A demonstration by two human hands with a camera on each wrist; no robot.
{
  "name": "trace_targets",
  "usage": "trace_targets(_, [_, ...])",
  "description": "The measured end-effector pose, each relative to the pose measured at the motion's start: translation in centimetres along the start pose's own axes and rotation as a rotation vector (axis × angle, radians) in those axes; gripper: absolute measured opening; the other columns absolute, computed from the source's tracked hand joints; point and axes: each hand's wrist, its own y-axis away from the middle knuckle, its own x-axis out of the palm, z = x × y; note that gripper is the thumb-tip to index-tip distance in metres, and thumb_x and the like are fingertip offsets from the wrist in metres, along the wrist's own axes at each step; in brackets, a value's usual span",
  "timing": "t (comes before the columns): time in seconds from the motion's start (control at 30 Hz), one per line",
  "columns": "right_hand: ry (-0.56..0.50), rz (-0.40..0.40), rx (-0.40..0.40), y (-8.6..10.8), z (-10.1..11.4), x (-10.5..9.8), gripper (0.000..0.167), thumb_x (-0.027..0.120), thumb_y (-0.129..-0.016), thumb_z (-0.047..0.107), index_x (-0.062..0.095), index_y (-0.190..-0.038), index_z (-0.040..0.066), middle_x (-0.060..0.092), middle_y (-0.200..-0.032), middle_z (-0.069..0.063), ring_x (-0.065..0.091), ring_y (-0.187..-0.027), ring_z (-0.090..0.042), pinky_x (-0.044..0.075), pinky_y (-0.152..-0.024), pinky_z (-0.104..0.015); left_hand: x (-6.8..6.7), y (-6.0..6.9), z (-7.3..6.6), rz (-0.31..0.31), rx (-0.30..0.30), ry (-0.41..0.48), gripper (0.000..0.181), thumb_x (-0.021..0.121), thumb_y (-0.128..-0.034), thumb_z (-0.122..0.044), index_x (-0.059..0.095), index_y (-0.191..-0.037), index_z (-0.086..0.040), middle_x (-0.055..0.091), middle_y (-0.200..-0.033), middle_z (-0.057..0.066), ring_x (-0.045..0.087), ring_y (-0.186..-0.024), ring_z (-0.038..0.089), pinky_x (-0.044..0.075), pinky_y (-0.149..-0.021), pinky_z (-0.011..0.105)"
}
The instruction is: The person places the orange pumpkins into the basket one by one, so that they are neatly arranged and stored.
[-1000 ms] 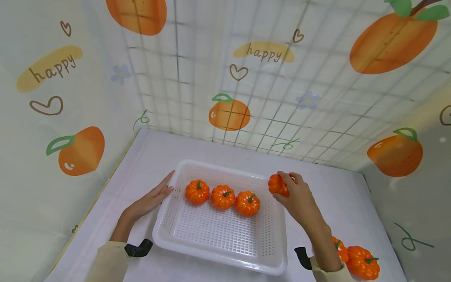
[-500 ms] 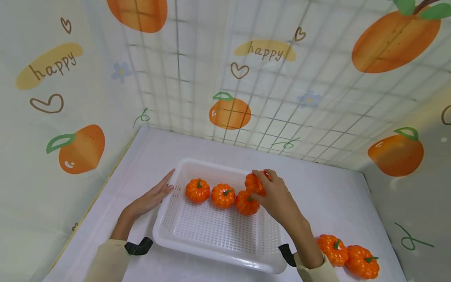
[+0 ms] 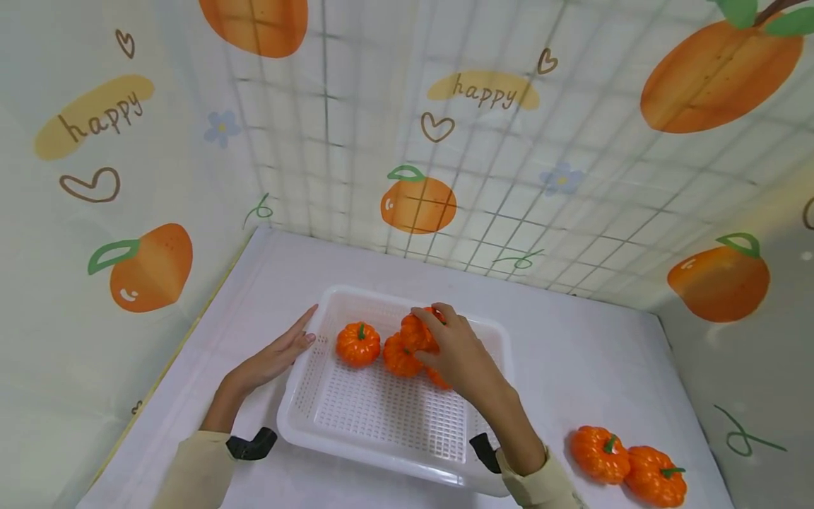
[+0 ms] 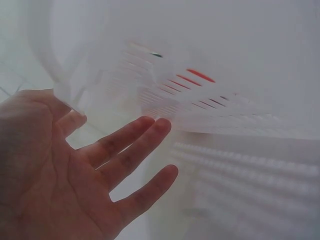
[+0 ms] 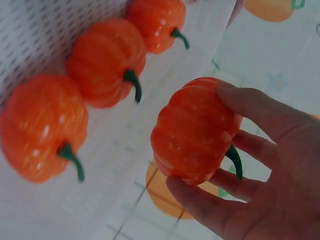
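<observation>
My right hand (image 3: 454,350) grips a small orange toy pumpkin (image 5: 195,132) with a green stem, above the white plastic basket (image 3: 369,463). Three more pumpkins stand in a row inside: the left pumpkin (image 3: 357,345) shows fully, the middle pumpkin (image 3: 400,357) is partly covered by the held one, and the right pumpkin (image 3: 439,378) is mostly hidden by my hand. At the basket's left side is my left hand (image 3: 273,360), its fingers extended along the outer wall. The left wrist view shows that palm (image 4: 65,170) bare, with fingers spread under the rim.
Two more pumpkins, a nearer one (image 3: 600,454) and an outer one (image 3: 656,476), sit side by side on the white table (image 3: 559,382), right of the basket. A fruit-printed curtain (image 3: 343,177) over a wire grid encloses the back and sides.
My right hand has carried the held pumpkin leftward, from the basket's right rim to above the row inside. My left hand has stayed at the left side.
</observation>
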Motion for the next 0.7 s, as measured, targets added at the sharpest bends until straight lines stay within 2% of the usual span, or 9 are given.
trace_targets(0.2, [-0.014,0.047,-0.052,-0.8,1.3,1.4,0.067,0.083,-0.084,0.021,0.053,-0.144,0.023,0.045,-0.144,-0.011,0.047,-0.125,-0.035,0.056,-0.087,-0.048,0.1,-0.1,0.0,-0.008,-0.012,-0.016,0.064,0.041,-0.1067,-0.043,0.005,-0.159,-0.041,0.002,-0.166,-0.006,0.012,-0.150,0.027,0.008,-0.114,0.066])
trace_targets(0.33, [-0.010,0.055,-0.135,-1.0,1.7,2.5,0.064,0.082,-0.084,0.022,0.054,-0.142,0.022,0.046,-0.142,-0.011,0.049,-0.122,-0.033,0.057,-0.081,-0.042,0.1,-0.2,-0.1,-0.008,-0.017,-0.016,0.064,0.042,-0.1067,-0.042,0.005,-0.159,-0.042,0.003,-0.166,-0.005,0.015,-0.149,0.028,0.009,-0.114,0.066])
trace_targets(0.5, [0.002,0.081,-0.225,-1.2,2.2,3.5,0.063,0.082,-0.084,0.019,0.055,-0.141,0.021,0.049,-0.138,-0.010,0.052,-0.115,-0.031,0.056,-0.081,-0.035,0.0,-0.2,0.0,-0.009,-0.019,-0.017,0.064,0.042,-0.1070,-0.041,0.005,-0.159,-0.042,0.003,-0.166,-0.005,0.014,-0.149,0.028,0.008,-0.114,0.066])
trace_targets(0.7, [0.008,0.172,-0.294,-1.5,2.9,4.3,0.062,0.081,-0.085,0.024,0.055,-0.142,0.024,0.047,-0.143,-0.011,0.050,-0.124,-0.032,0.055,-0.088,-0.040,-0.1,-0.2,0.0,-0.009,-0.020,-0.017,0.062,0.041,-0.1070,-0.042,0.006,-0.158,-0.044,0.003,-0.166,-0.005,0.011,-0.150,0.029,0.008,-0.114,0.066])
